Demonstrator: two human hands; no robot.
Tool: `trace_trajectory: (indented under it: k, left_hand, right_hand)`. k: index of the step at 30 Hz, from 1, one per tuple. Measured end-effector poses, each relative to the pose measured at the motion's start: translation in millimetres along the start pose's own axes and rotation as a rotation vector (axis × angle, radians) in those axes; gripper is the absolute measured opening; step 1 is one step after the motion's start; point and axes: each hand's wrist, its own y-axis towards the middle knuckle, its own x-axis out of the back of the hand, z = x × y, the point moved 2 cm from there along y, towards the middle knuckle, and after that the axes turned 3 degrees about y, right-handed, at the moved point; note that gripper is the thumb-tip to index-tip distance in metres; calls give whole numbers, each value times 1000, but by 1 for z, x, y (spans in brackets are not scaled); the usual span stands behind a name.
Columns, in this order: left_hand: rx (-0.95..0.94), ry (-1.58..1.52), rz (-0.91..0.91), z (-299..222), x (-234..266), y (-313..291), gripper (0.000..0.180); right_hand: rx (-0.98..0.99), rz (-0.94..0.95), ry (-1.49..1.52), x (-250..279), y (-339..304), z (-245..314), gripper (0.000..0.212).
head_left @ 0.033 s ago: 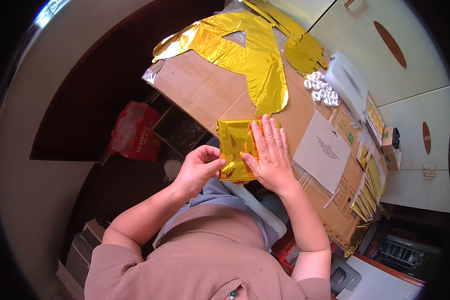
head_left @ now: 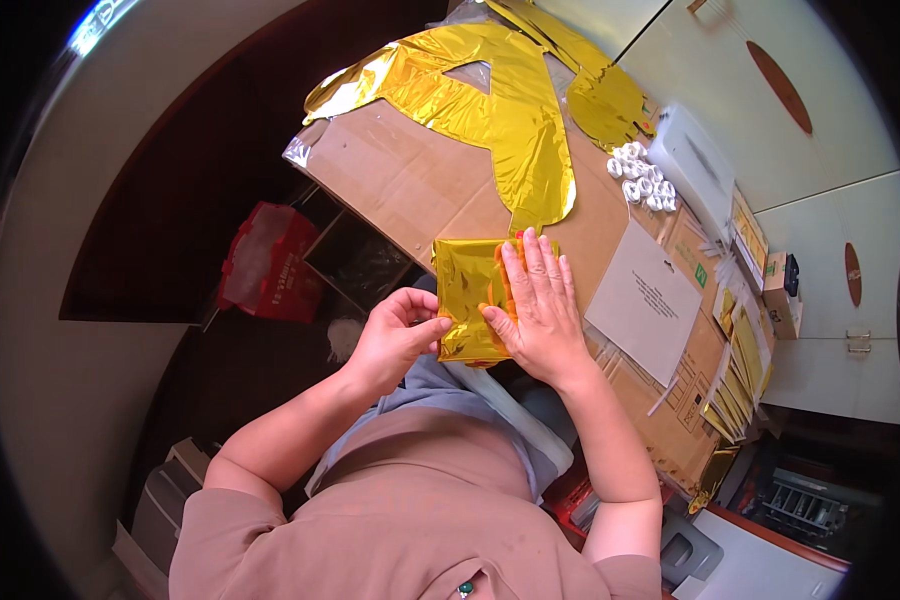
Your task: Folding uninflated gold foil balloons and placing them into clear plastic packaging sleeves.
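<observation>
A gold foil balloon (head_left: 470,285), folded into a flat rectangle, lies at the near edge of the cardboard-covered table. Its left edge is pinched between the thumb and fingers of my left hand (head_left: 395,340). My right hand (head_left: 542,315) presses flat on its right part, fingers stretched out and thumb spread toward the middle. Orange-tinted reflections show around the right fingers. Just beyond, a large unfolded gold foil balloon (head_left: 530,150) with a triangular opening spreads over the cardboard, its narrow end reaching down to the folded one.
Cardboard (head_left: 410,150) covers the table. To the right are a printed white sheet (head_left: 645,300), rolled white ribbons (head_left: 642,178), a translucent plastic box (head_left: 692,165), and several folded gold foil packs (head_left: 740,385). A red bag (head_left: 270,265) stands low at the left; white cabinets (head_left: 820,110) rise behind.
</observation>
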Motion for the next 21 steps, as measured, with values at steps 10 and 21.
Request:
trace_trajectory:
  k: [10, 21]
  left_hand:
    - [47, -12, -31, -3, -6, -6, 81]
    - [207, -265, 31, 41, -10, -34, 88]
  right_hand:
    - [3, -14, 15, 0, 0, 0, 79]
    - [122, -120, -99, 37, -6, 21, 72]
